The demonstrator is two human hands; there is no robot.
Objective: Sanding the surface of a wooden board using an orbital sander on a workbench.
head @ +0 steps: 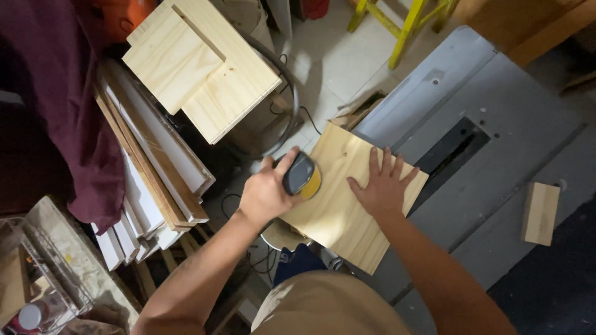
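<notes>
My left hand (pixel 267 193) wraps its fingers around a yellow-and-black handheld sander (pixel 302 175) on the pale square wooden board (pixel 347 205), which overhangs the grey saw table's (pixel 496 142) left edge. My right hand (pixel 382 186) lies flat on it, fingers spread.

A woodworking workshop: table saw (pixel 496 142), stacked pine boards (pixel 205 68), leaning trim strips (pixel 155 174).

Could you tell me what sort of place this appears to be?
Most likely a woodworking shop. The left hand runs a small sander over a pine board on a grey table saw, with stacked wood panels nearby.
</notes>
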